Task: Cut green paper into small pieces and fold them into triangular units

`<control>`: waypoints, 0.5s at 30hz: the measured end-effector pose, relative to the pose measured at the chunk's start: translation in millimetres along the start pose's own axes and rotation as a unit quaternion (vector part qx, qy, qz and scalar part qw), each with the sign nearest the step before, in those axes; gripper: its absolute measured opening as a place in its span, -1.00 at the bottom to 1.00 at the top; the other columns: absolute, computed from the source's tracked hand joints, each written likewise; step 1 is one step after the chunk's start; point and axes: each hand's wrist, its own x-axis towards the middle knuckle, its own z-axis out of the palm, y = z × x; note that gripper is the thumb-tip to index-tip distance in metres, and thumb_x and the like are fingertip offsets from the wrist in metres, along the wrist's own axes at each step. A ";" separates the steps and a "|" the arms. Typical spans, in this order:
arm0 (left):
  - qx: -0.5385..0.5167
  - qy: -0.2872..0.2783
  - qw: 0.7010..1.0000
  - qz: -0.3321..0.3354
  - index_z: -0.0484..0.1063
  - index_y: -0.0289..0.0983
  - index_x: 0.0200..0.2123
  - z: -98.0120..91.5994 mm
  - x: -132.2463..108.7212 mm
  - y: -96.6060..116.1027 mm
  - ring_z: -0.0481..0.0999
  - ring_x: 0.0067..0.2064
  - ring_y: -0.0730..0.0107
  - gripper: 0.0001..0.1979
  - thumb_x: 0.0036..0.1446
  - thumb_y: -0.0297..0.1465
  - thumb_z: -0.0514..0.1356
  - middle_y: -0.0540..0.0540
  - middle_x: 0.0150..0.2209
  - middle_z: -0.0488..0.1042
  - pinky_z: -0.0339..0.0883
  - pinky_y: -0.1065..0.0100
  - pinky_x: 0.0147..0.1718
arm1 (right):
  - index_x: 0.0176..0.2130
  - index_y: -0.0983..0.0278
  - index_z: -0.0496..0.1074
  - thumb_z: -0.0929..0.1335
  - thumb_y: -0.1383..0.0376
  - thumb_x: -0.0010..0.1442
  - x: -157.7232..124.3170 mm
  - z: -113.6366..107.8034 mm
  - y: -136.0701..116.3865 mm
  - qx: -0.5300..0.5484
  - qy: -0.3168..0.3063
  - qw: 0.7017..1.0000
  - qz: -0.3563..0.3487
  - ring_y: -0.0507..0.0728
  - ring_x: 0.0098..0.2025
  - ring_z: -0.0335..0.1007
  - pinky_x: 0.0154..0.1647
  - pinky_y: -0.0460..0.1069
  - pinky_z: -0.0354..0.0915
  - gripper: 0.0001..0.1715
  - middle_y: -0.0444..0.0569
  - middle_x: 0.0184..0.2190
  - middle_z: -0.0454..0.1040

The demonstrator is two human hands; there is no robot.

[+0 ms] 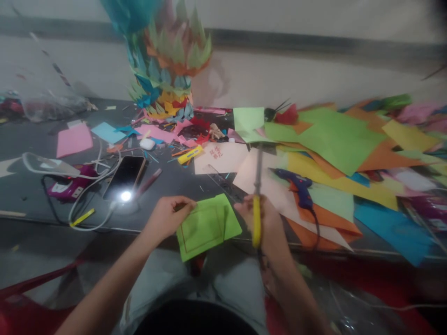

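"What have you got in your grip?"

"My left hand [171,214] pinches the upper-left edge of the green paper [200,225] between thumb and fingers. My right hand [267,216] is wrapped around a yellow-handled tool [256,221], its metal length pointing away from me. Blur keeps me from telling if it is scissors or a knife."

"And where is that paper?"

"At the middle of the table's [174,181] front edge, its lower part hanging over. A reddish-brown rectangle is outlined on it, and a line runs down near its right side; I can't say whether that is one sheet or two."

"What's close by?"

"To the right of my right hand, a blue glue gun [303,190] lies on the papers, its cord dropping toward the front edge. To my left there's a phone [127,172] with a bright light at its near end, and beyond it, nearer the left edge, a purple socket block [71,184]."

"Farther out?"

"Large bright green sheets [344,139] are heaped on the right half, and a blue sheet [393,228] juts past the front edge there. Near the back edge, left of centre, stands a tall, many-coloured paper piece [167,88]."
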 end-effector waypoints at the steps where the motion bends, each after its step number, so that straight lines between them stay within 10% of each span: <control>1: 0.054 0.025 0.998 0.009 0.52 -0.25 -0.32 3.0 2.7 -2.5 0.49 -0.29 0.31 -0.75 0.13 -0.27 0.09 -0.04 -0.34 0.55 0.28 0.38 -0.33 | -0.26 0.26 0.29 0.35 0.05 0.01 10.6 1.6 -5.0 -0.069 -0.006 0.997 -0.024 0.09 -0.46 0.33 -0.42 -0.03 0.22 -0.62 -0.09 -0.47 0.39; 7: 0.339 0.190 0.918 0.079 0.52 -0.24 -0.24 27.5 7.2 -18.5 0.40 -0.22 0.22 -0.76 0.19 -0.34 0.06 -0.15 -0.21 0.46 0.23 0.29 -0.26 | -0.02 0.33 0.21 0.25 0.23 0.12 54.8 52.0 -43.0 -0.302 -0.096 0.941 -0.117 0.22 -0.23 0.44 -0.26 0.01 0.27 -0.57 0.10 -0.23 0.47; 15: 0.450 0.138 0.873 0.124 0.45 -0.29 -0.20 36.3 -5.4 -15.2 0.38 -0.23 0.21 -0.74 0.23 -0.45 -0.04 -0.13 -0.29 0.43 0.17 0.24 -0.31 | -0.03 0.40 0.19 0.18 0.21 0.21 55.9 103.4 -48.3 -0.337 -0.102 0.922 -0.161 0.25 -0.17 0.44 -0.25 0.02 0.31 -0.60 0.18 -0.11 0.40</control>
